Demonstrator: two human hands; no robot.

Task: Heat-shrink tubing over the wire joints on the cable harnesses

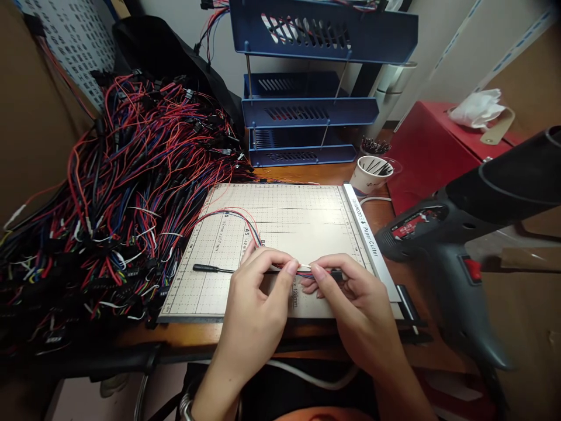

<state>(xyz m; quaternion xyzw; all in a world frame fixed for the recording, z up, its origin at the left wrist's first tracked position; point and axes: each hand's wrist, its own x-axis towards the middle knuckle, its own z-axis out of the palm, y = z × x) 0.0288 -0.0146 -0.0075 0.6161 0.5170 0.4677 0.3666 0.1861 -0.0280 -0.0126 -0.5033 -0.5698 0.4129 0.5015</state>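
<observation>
Over a paper cutter board (298, 204) my two hands meet, each pinching part of a wire harness. My left hand (263, 286) is closed on the harness between thumb and index finger. My right hand (350, 292) pinches the other side of a small white piece (304, 267) that shows between the fingertips; its exact kind is too small to tell. Red and blue wires (245, 217) run from my left hand back to the pile. A black cable with a thicker black connector end (205, 268) sticks out left of my left hand.
A large heap of red, blue and black wire harnesses (149, 175) covers the left side. Blue stacked trays (307, 111) stand behind the board. At right are a paper cup of black strips (372, 169), a red box (421, 152) and a heat gun (456, 245).
</observation>
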